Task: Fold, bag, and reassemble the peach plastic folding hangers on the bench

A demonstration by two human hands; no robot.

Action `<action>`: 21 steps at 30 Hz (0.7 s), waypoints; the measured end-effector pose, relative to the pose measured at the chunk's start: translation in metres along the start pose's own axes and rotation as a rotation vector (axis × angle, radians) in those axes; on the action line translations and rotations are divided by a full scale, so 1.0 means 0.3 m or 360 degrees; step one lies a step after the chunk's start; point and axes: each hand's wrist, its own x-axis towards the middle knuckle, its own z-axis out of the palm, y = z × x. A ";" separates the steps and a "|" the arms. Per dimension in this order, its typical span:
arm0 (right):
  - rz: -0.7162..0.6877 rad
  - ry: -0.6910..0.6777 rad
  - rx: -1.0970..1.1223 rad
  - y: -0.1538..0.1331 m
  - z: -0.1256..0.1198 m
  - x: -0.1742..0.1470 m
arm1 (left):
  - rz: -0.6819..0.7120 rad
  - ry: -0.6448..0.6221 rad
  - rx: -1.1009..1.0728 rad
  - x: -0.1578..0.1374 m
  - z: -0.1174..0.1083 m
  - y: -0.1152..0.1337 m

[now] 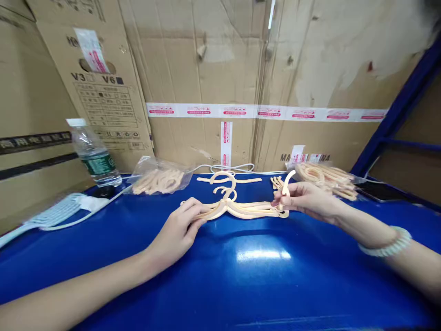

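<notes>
Several beige plastic hangers (246, 211) lie bunched together in the middle of the blue table, their hooks pointing away from me. My left hand (182, 224) grips the bunch at its left end, thumb in front and fingers behind. At the right end, my right hand (305, 201) pinches a small curved beige piece (285, 184) that stands upright, just over the hanger tips. Whether this piece touches the hangers is hard to see. Behind the bunch lies another hanger (250, 180) with a large round hook. Small beige curved pieces (276, 182) sit beyond my right hand.
Clear bags of beige parts lie at back left (160, 180) and back right (325, 177). A water bottle (98, 158) and a pale-blue flat gadget with a cable (58, 211) are at left. Cardboard (206, 69) walls the back; a dark flat device (381, 191) rests far right.
</notes>
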 end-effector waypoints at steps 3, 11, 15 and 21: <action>-0.0035 -0.0049 -0.0053 0.003 0.009 0.002 | 0.0002 -0.0008 0.0008 -0.003 -0.001 0.006; -0.0043 -0.0060 0.0048 0.013 0.046 -0.004 | 0.0056 0.0055 0.0023 0.000 0.001 0.001; -0.0005 -0.0042 0.0105 0.013 0.043 -0.007 | 0.0072 0.0077 0.0021 -0.003 0.003 -0.005; 0.0148 -0.0116 0.0172 0.003 0.046 -0.008 | 0.0115 0.0116 0.0045 -0.002 0.000 -0.004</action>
